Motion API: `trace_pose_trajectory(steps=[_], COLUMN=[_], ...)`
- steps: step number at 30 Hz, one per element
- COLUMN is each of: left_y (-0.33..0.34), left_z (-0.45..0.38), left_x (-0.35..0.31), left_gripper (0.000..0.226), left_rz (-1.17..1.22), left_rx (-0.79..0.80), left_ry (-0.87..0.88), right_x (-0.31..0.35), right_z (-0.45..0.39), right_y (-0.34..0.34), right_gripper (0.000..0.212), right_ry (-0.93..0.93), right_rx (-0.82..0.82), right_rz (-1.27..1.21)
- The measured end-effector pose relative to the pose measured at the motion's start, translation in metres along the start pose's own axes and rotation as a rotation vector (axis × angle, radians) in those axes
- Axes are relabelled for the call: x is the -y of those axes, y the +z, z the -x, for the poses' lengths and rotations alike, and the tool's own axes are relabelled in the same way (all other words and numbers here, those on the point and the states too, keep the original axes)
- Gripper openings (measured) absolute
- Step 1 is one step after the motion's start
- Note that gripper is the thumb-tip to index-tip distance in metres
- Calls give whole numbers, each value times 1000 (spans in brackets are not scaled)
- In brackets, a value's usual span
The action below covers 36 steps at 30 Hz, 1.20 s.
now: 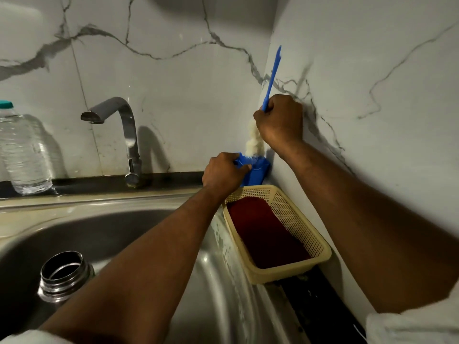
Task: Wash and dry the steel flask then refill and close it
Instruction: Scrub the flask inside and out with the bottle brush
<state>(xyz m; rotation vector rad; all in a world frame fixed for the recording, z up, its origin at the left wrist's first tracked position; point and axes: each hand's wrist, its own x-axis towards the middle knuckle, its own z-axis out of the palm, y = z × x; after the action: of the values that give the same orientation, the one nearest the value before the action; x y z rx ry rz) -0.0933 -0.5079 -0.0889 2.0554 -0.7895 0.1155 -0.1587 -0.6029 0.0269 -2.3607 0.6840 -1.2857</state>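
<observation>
- Head view, hands: right hand clenched round the handle of a blue bottle brush; its pale bristle head points down into a blue holder in the wall corner. Left hand grasps the holder's rim.
- Head view, task object: steel flask stands upright in the sink, lower left, cap off, mouth open. Well apart from both hands. Cap not seen.
- Head view, surroundings: tap shows no running water. Clear water bottle with teal cap stands on the table behind the sink. Cream basket with a dark red cloth sits beside the sink, just below the holder.
- Progress (judgement): early in the washing stage; brush at holder, either direction. Left: scrub, rinse, dry, refill, close.
</observation>
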Motion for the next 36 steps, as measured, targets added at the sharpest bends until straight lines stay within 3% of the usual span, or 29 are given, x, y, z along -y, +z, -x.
trace_pose_trajectory(steps=[2,6,10,14,19,22,28,36], left_y=[0,-1,-3,-8,-30,-62,-144,-249], left_z=[1,-1,-1,1,13,30,88,186], left_x=[-1,1,0,-3,-8,-15,-16,53], left_gripper=[50,52,51,45,74,76,72,56], left_rz=[4,-22,-22,-33,-46,-8,126,254], left_rx=[14,15,21,36,38,11,-98,-162], left_ry=[0,-1,-12,-11,-28,-34,-11,-136], right_x=[-6,-4,-2,13,37,63,98,138], right_z=[2,3,8,2,-11,-6,19,108], right_y=[2,1,3,-15,-47,-75,-107,-84], right_gripper=[13,11,13,11,13,13,16,16], right_ry=[20,11,-15,-56,-146,-171,4,198], right_rx=[51,-94,15,-101,-207,-266,-317,-143], right_rz=[13,-6,51,28,-31,-124,-372,-626])
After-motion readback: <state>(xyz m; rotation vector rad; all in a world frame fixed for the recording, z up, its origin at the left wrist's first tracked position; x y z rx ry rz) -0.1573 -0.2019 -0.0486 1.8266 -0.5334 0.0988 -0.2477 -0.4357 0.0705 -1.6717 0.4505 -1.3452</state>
